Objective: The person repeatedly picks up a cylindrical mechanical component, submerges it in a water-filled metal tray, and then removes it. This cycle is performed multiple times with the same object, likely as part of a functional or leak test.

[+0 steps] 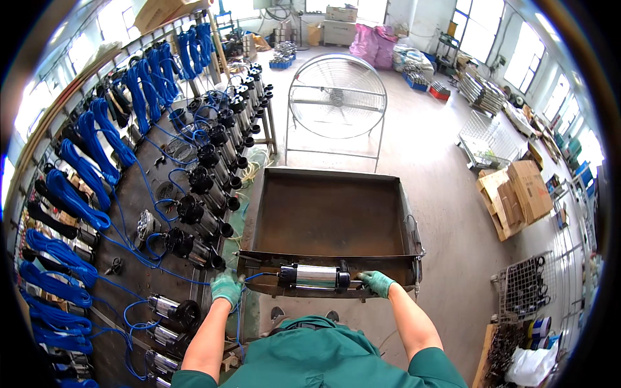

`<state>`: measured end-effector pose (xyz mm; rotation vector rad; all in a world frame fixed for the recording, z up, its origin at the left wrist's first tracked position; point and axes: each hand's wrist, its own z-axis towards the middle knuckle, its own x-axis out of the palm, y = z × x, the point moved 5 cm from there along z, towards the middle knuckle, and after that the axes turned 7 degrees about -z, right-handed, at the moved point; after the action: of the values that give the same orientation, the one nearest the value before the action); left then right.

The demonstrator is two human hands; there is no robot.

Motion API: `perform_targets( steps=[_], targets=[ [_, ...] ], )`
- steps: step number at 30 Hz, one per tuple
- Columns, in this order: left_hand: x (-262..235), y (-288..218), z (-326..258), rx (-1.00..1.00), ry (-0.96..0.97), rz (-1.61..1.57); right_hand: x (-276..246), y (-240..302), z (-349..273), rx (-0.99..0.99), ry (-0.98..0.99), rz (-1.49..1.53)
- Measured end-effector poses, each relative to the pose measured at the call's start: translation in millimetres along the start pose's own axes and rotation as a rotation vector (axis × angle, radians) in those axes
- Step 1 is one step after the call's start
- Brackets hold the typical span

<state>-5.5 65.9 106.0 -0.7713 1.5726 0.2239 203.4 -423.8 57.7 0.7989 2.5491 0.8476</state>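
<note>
1. Left hand (226,288), in a green glove, is closed around the blue cable (255,277) at the near left corner of the metal tray (330,213); the cable runs into the left end of the pump.
2. Right hand (376,282), also in a green glove, is curled against the dark right end of the pump (315,277); how firmly it grips cannot be told.
3. The pump, a steel cylinder with black end caps, lies on its side along the near rim of the tray, between the two hands.
4. The tray is a rusty brown, shallow, square pan; its floor beyond the pump is bare metal.
5. To the left, a workbench (139,187) carries a row of similar pumps (207,187) lying side by side, with coils of blue cable (90,136) hung behind them.
6. Beyond the tray stands a large round floor fan (336,97).
7. To the right, flattened cardboard boxes (514,194) lie on the floor; a wire basket (527,288) sits nearer.
</note>
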Motion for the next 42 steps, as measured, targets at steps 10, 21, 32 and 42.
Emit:
perform_targets(
  steps=[10, 21, 32, 42],
  targets=[
    [33.1, 8.3, -13.1, 0.045, 0.483, -0.176, -14.2, -34.7, 2.3, -0.352, -0.335, 0.499],
    [-59.6, -122.3, -38.7, 0.388, 0.162, -0.759, 7.1, -122.8, -42.7, -0.443, -0.64, 1.203],
    [-111.5, -273.3, -77.4, 0.609, 0.362, -0.722, -80.2, -172.7, -57.8, -0.358, -1.132, 1.392],
    [-99.3, -278.6, -75.3, 0.551, 0.357, -0.773, -114.5, -170.6, -21.9, -0.002, -1.165, 0.501]
  ],
)
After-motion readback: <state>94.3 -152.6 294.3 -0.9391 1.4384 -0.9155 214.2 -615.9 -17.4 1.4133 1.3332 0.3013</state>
